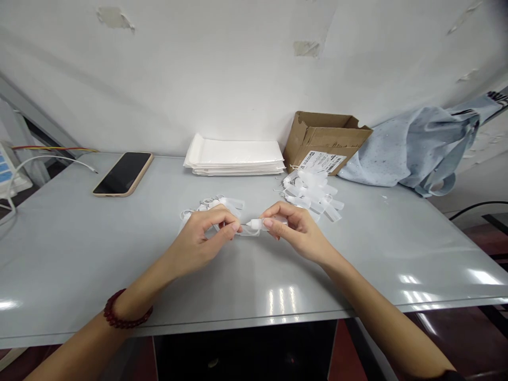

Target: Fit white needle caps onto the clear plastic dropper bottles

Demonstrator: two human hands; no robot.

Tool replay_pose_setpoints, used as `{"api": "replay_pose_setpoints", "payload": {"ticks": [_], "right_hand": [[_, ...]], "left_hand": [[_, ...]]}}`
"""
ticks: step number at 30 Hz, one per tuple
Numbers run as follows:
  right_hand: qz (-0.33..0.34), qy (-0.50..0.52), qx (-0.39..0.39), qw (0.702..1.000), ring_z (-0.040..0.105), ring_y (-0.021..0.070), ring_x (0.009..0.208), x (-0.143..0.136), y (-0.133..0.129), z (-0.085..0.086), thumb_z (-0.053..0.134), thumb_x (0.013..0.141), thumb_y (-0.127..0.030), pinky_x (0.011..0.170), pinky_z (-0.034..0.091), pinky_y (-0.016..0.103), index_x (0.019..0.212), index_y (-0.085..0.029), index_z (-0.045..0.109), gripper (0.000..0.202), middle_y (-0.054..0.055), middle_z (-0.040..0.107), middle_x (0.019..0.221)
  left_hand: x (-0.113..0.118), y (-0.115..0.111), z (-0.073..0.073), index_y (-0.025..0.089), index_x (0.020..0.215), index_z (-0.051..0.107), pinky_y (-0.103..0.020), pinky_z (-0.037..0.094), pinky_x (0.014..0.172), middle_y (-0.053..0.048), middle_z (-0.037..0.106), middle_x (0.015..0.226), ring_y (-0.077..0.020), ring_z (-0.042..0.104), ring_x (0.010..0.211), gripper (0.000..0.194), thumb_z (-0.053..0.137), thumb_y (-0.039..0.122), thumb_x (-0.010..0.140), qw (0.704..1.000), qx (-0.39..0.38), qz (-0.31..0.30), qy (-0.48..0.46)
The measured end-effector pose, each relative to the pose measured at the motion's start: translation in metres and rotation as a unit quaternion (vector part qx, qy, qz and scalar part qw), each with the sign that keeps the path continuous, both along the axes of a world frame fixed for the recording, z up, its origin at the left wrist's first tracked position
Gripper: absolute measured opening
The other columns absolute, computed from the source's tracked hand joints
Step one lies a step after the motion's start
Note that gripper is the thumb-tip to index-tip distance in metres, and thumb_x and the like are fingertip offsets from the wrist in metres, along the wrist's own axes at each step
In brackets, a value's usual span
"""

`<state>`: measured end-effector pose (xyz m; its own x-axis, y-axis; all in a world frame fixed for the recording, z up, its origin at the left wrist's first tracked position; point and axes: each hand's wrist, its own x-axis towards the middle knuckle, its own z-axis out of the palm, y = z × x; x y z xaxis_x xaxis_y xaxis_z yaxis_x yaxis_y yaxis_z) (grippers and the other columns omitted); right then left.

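A small translucent white squeeze bottle [256, 224] with a pointed nozzle is held level above the table, nozzle towards the left. My right hand [291, 227] is closed round its body between thumb and fingers. Just off the nozzle, my left hand [212, 230] pinches thumb and forefinger together at the end of a thin needle-like tip. What sits between those fingertips is too small to make out. Behind my left hand lies a group of similar bottles [234, 202], partly covered by it. Beyond my right hand is a larger heap of such bottles [313, 193].
A stack of white padded envelopes [238, 153] lies against the wall, beside an open cardboard box [329, 137]. Light blue cloth [408, 145] is bunched at the right. A phone [123, 174] and a white cable [51, 157] lie at the left of the grey table [119, 233].
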<state>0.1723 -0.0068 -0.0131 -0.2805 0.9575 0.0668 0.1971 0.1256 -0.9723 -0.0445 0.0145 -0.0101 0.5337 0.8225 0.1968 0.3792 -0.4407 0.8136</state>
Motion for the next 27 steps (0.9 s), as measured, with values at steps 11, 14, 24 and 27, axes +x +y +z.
{"api": "replay_pose_setpoints", "payload": {"ticks": [11,14,24,27], "right_hand": [[0.014,0.013,-0.007,1.0,0.049,0.0095,0.061,-0.0008,0.0,-0.003,0.059,0.087,-0.039,0.055,0.035,0.025,0.087,-0.018,0.062,0.02,-0.002,0.056,0.069],[0.017,0.006,-0.006,1.0,0.05,0.0102,0.062,-0.0016,-0.0003,-0.0029,0.059,0.087,-0.038,0.055,0.036,0.025,0.088,-0.019,0.062,0.02,-0.002,0.055,0.068],[0.02,0.001,0.002,1.0,0.052,0.011,0.064,-0.0024,0.0001,-0.0065,0.058,0.087,-0.037,0.057,0.037,0.025,0.091,-0.019,0.061,0.019,-0.001,0.058,0.071],[0.021,0.001,0.006,1.0,0.053,0.0111,0.065,-0.0025,0.0004,-0.0067,0.058,0.087,-0.037,0.057,0.038,0.025,0.092,-0.019,0.061,0.018,-0.001,0.059,0.072]], "left_hand": [[-0.0004,0.0001,0.0006,0.019,0.071,0.06,-0.023,0.036,0.057,0.003,0.055,0.068,-0.0114,0.048,0.063,0.027,0.044,0.027,0.091,1.0,-0.016,-0.004,-0.002],[-0.0004,0.0,0.0006,0.018,0.07,0.06,-0.023,0.035,0.057,0.003,0.055,0.067,-0.0114,0.047,0.062,0.028,0.043,0.027,0.091,1.0,-0.016,-0.003,0.001],[0.0013,0.0007,-0.0006,0.018,0.068,0.058,-0.024,0.035,0.058,0.003,0.052,0.064,-0.0116,0.045,0.06,0.029,0.042,0.027,0.091,1.0,-0.02,-0.001,-0.005],[0.0016,0.0005,-0.0015,0.018,0.068,0.058,-0.024,0.035,0.058,0.003,0.052,0.064,-0.0118,0.045,0.06,0.029,0.042,0.026,0.091,1.0,-0.019,-0.004,-0.008]]}}
